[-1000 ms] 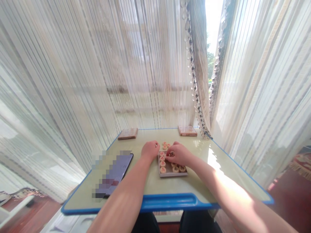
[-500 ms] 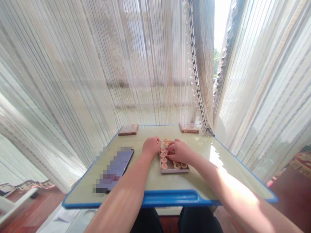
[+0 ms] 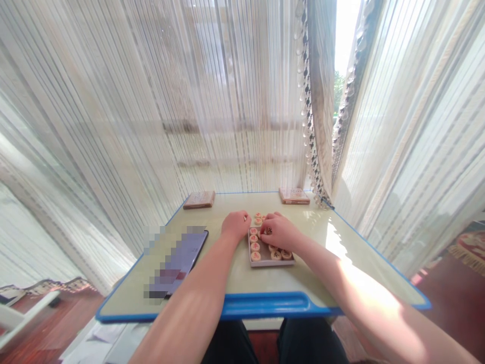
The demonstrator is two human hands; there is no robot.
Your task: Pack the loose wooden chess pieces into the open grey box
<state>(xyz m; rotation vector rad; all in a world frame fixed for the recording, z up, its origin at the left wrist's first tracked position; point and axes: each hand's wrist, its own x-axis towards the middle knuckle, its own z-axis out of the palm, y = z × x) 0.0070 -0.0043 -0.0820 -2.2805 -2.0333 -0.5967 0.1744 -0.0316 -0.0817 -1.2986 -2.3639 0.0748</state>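
A shallow open box (image 3: 273, 262) on the table holds several round wooden Chinese chess pieces. A column of red-marked pieces (image 3: 255, 246) lines its left side, and dark-marked pieces (image 3: 276, 255) lie at the near right. My right hand (image 3: 278, 231) is over the box, fingers pinched on a chess piece (image 3: 259, 234) near the left column; the fingers partly hide it. Beside the box's far left corner, my left hand (image 3: 235, 226) is closed, with something small and pale between its fingers that I cannot make out. Several loose pieces (image 3: 258, 221) sit just beyond the box.
A phone or tablet (image 3: 185, 258), partly blurred out, lies left of my left forearm. Two flat boxes (image 3: 199, 199) (image 3: 294, 195) stand at the table's far corners. The table (image 3: 235, 278) has a blue rim; curtains (image 3: 227, 101) hang behind it.
The view has shifted slightly, so the table things sit a little higher. My right fingers remain over the box, with only a slight shift. My left hand stays closed in the same place.
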